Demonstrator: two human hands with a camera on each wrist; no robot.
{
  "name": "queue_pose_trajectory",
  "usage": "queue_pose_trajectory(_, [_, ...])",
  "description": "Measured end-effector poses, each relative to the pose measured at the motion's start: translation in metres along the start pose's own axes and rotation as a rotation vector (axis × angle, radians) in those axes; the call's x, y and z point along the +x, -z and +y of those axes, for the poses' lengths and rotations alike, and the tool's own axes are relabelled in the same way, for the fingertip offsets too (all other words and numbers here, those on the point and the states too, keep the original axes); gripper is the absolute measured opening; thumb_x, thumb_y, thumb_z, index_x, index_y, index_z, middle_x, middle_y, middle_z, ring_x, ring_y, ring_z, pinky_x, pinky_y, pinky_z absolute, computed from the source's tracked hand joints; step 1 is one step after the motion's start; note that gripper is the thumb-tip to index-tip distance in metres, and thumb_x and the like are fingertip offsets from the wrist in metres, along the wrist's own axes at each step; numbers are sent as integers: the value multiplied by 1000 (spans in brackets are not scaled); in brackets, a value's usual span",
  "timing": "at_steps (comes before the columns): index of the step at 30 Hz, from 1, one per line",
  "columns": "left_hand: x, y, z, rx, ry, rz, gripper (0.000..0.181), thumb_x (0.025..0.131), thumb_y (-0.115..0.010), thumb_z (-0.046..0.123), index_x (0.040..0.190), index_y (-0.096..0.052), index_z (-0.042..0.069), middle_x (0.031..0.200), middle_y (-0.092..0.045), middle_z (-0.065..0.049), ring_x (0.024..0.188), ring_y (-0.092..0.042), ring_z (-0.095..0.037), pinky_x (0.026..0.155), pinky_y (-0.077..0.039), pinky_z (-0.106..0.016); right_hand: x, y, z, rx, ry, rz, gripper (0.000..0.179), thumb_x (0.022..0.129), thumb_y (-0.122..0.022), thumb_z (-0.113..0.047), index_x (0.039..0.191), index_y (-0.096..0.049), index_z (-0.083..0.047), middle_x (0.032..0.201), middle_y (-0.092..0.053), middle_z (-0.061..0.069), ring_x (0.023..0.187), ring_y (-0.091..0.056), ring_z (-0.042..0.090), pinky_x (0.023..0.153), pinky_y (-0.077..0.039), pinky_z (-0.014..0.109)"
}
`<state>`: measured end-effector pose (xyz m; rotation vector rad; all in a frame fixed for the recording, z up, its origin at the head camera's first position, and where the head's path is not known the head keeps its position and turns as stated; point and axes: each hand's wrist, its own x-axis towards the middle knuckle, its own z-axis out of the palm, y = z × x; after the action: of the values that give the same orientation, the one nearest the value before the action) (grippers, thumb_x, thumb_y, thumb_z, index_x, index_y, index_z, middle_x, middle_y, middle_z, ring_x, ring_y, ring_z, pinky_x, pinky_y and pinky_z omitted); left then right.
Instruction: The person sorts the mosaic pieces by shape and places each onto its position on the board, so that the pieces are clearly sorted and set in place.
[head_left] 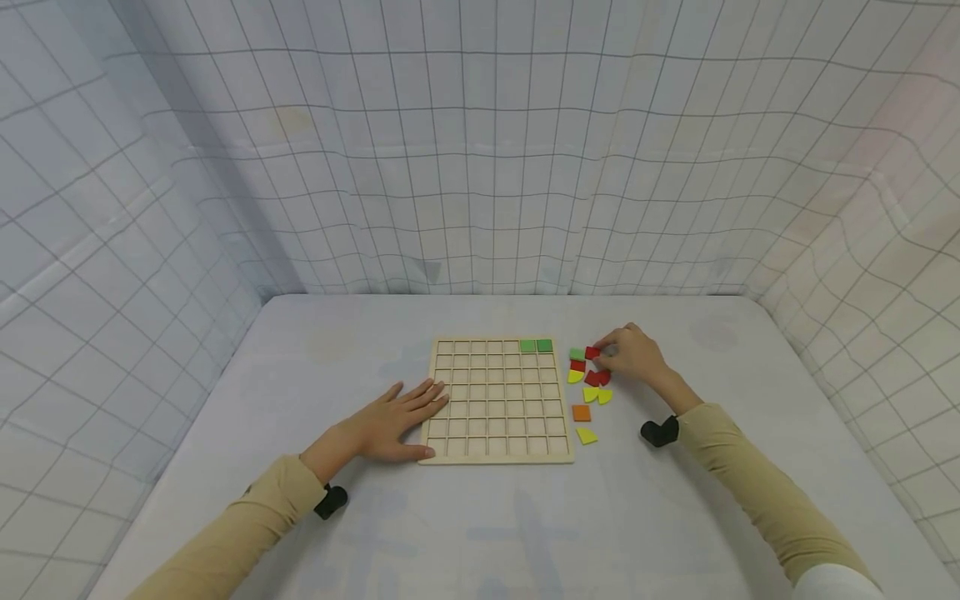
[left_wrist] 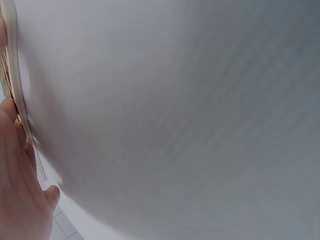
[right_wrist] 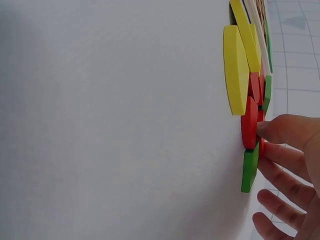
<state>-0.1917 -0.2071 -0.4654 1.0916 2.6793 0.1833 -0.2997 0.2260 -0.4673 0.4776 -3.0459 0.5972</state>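
A wooden grid board [head_left: 497, 458] lies on the table, with two green square tiles [head_left: 528, 346] in its top right cells. My left hand [head_left: 390, 423] rests with spread fingers on the board's left edge; its fingertips also show beside the rim [left_wrist: 20, 95] in the left wrist view. To the right of the board, my right hand [head_left: 633, 354] pinches a red tile [head_left: 592, 353] between thumb and index finger. Around those fingertips lie more red pieces [right_wrist: 248, 122], a green piece [right_wrist: 249, 170] and yellow rounded pieces [right_wrist: 234, 70]. The fingers partly cover the red tile.
Beside the board's right edge lie an orange square tile [head_left: 581, 413], a yellow piece [head_left: 587, 436] and a light green tile [head_left: 577, 354]. A white cloth covers the table [head_left: 480, 533]. Grid-patterned curtains [head_left: 480, 167] hang behind it and on both sides.
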Motion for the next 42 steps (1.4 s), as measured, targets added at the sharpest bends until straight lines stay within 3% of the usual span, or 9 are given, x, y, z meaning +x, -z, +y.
queue_pose_trajectory(15, [0,1,1,-11,7,-4,84,92,-49,60,155,-18,17,163,-11,-8,150,-11,-29,116,-11,-63,5,6,-13,-17,-86,27,33,84,-70,-27,105,-74,-2,109,-70,18,91,-58,28,64,-49,32])
queue_pose_trajectory(21, [0,3,2,-13,4,-7,83,92,-49,60,155,-18,16,163,-12,-8,150,-11,-30,116,-11,-63,9,10,-20,-17,-133,-1,35,85,-69,-30,108,-72,-3,111,-70,18,76,-55,23,53,-41,24])
queue_pose_trajectory(27, [0,3,2,1,2,-13,84,92,-48,60,155,-17,16,163,-11,-8,150,-11,-29,116,-12,-63,13,7,-27,-6,-156,-30,38,85,-69,-35,110,-72,-6,111,-70,16,70,-54,20,52,-40,22])
queue_pose_trajectory(32, [0,2,2,-11,5,-12,84,92,-49,60,155,-18,16,163,-11,-8,150,-11,-29,116,-12,-63,17,3,-34,-5,-139,-32,38,85,-69,-36,110,-72,-7,110,-71,15,72,-55,21,52,-41,22])
queue_pose_trajectory(42, [-1,2,1,-6,-3,-1,84,92,-50,59,155,-17,15,163,-11,-9,150,-12,-30,115,-12,-63,19,-4,-50,66,-45,-4,37,84,-70,-35,107,-73,-7,107,-71,15,60,-47,16,45,-34,22])
